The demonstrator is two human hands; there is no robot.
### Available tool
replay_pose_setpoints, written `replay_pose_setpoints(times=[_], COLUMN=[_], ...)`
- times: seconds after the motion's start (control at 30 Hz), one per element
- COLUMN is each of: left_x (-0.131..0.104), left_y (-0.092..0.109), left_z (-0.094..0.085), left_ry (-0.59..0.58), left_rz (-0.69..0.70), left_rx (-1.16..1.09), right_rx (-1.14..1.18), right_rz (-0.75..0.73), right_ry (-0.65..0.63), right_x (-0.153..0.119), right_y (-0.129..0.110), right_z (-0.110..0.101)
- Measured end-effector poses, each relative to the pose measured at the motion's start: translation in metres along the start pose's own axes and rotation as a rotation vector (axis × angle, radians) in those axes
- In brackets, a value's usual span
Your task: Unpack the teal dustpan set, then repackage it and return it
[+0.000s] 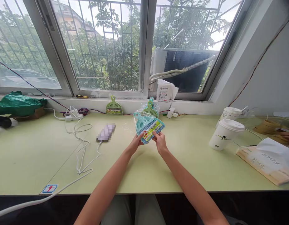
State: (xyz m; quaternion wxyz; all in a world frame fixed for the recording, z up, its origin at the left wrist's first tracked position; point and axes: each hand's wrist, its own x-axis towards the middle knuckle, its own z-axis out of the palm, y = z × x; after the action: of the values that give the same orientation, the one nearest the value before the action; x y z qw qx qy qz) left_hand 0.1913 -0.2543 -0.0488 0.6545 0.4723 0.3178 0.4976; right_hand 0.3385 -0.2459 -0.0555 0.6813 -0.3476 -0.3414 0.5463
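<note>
A teal mini dustpan and brush set in clear plastic wrap (pixel 148 125) is held above the pale green table (pixel 36 156), with a colourful label on its lower edge. My left hand (pixel 138 139) grips its lower left corner. My right hand (pixel 159 137) grips the lower right corner at the label. A second green brush (pixel 149 107) shows just behind the pack, inside the wrap.
A green mini dustpan (pixel 114 107) leans on the sill. A phone (pixel 106 132) with white cable (pixel 81 147) and a power strip (pixel 74 116) lie left. Two paper cups (pixel 225 132) and a paper bag (pixel 268 162) stand right. Another person's hand (pixel 288 135) is at the far right.
</note>
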Motion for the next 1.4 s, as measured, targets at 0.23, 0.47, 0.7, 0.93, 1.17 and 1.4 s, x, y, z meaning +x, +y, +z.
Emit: replay_pose_setpoints(times=[0.23,0.47,0.7,0.93,1.17,1.4], left_x=[0.004,-0.001,0.006,-0.002,-0.007,-0.006], left_y=[0.012,0.007,0.0,-0.004,-0.009,-0.012], left_z=[-0.003,0.001,0.011,0.022,0.031,0.031], left_ry=[0.147,-0.042,0.196,0.347,0.427,0.591], left_rz=[0.093,-0.069,0.197,0.346,0.46,0.524], left_rx=[-0.161,-0.176,-0.09,0.152,0.266,0.166], right_rx=[-0.031,0.048,0.06,0.114,0.114,0.06], right_rz=[0.034,-0.008,-0.032,-0.059,-0.085,-0.068], right_ry=[-0.141,-0.024,0.083,0.096,0.072,0.004], right_x=[0.002,-0.005,-0.008,-0.009,-0.013,-0.018], right_y=[-0.01,-0.009,0.001,0.008,0.007,0.005], right_z=[0.001,0.007,0.012,0.013,0.016,0.022])
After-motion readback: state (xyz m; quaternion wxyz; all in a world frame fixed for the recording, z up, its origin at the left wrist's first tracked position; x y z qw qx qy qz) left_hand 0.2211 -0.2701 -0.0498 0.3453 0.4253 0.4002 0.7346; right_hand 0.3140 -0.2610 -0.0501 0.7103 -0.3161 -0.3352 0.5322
